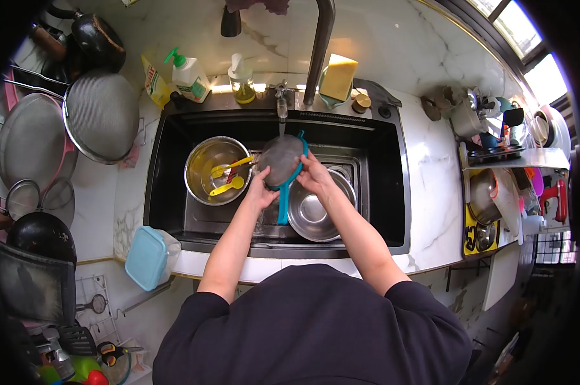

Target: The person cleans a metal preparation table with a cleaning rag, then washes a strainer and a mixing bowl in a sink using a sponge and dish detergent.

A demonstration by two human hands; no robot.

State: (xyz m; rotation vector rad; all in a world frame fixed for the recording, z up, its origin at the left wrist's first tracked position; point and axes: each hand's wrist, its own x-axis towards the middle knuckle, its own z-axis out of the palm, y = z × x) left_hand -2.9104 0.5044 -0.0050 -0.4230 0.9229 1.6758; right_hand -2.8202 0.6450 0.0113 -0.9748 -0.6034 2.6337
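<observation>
Over the black sink, both my hands hold a round mesh strainer (pixel 281 162) with a teal rim and handle. My left hand (pixel 261 191) grips its lower left edge, and my right hand (pixel 314 174) grips the rim on the right. Water from the tap (pixel 281 102) runs onto the mesh. Left of the strainer stands a steel bowl (pixel 203 157) with yellow utensils (pixel 229 186) in it. Under my right forearm lies another steel bowl (pixel 309 210), partly hidden by the forearm and strainer handle.
Behind the sink stand a green-topped bottle (pixel 190 78), a clear pump bottle (pixel 242 83) and a yellow sponge (pixel 338 77). A blue-lidded container (pixel 146 258) is at the front left. Strainers and pans (pixel 102 115) hang at left; a dish rack (pixel 527 158) stands right.
</observation>
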